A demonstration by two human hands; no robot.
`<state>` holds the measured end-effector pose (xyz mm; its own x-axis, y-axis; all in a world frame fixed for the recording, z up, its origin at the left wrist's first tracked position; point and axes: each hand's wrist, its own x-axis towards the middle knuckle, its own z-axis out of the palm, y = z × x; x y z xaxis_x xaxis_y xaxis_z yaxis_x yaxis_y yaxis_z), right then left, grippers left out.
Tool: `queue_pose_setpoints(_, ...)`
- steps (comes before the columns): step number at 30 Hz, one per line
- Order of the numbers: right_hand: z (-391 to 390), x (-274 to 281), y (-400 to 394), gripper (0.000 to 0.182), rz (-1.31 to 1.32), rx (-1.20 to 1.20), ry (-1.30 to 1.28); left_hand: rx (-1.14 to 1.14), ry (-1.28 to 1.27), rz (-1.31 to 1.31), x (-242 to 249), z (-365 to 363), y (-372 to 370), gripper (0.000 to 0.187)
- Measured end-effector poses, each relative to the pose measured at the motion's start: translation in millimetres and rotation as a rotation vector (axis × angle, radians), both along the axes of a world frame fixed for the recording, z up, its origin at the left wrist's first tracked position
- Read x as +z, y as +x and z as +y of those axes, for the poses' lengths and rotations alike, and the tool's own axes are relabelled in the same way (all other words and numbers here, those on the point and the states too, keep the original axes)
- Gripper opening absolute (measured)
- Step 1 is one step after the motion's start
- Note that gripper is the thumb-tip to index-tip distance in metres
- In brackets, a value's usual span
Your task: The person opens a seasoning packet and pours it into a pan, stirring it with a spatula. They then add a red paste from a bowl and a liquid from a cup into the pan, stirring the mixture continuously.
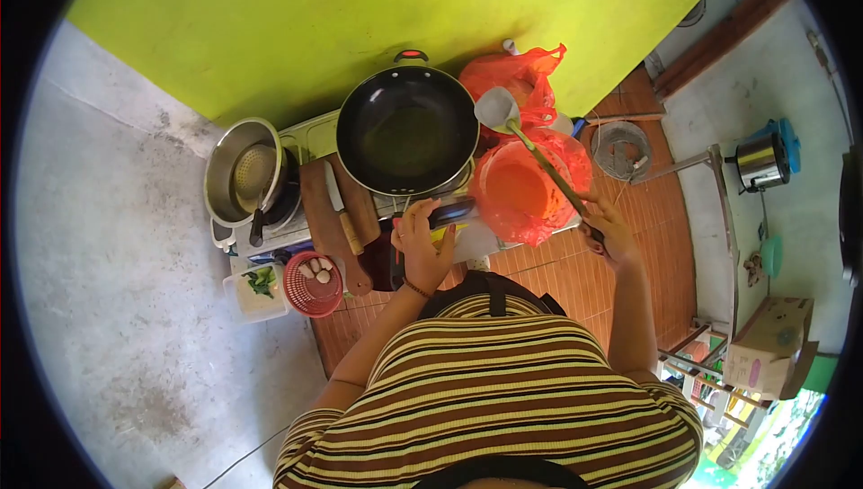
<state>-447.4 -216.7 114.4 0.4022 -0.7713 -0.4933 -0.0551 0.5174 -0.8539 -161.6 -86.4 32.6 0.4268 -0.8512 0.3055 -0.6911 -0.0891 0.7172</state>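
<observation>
In the head view, our right hand (pixel 607 230) wraps its fingers around 1 ladle (pixel 550 168), its bowl near the wok (pixel 406 132). Our left hand (pixel 422 244) has fingers bent beside the wok's handle (pixel 452 212); we cannot tell whether they grip it. The wok sits right of 1 knife (pixel 344 217).

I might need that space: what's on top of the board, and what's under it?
A knife lies on the board. The board covers whatever is directly beneath it, so that can't be seen.
</observation>
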Motion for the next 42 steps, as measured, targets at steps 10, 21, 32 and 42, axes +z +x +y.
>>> queue_pose_setpoints(10,8,-40,-28,0.046,1.171,0.365,-0.9,-0.103,-0.031,0.085,-8,-35,-34,0.044)
queue_pose_setpoints(21,-29,-90,19,0.04,1.33,0.653,-1.023,0.005,0.03,0.081,-14,-23,-36,0.042)
queue_pose_setpoints(32,-86,-101,3,0.02,0.735,0.489,0.027,0.106,0.013,0.092,-10,-8,-29,0.038)
queue_pose_setpoints(42,-53,-68,-26,0.021,0.528,0.204,0.129,0.086,0.015,0.097,-13,-8,-22,0.039)
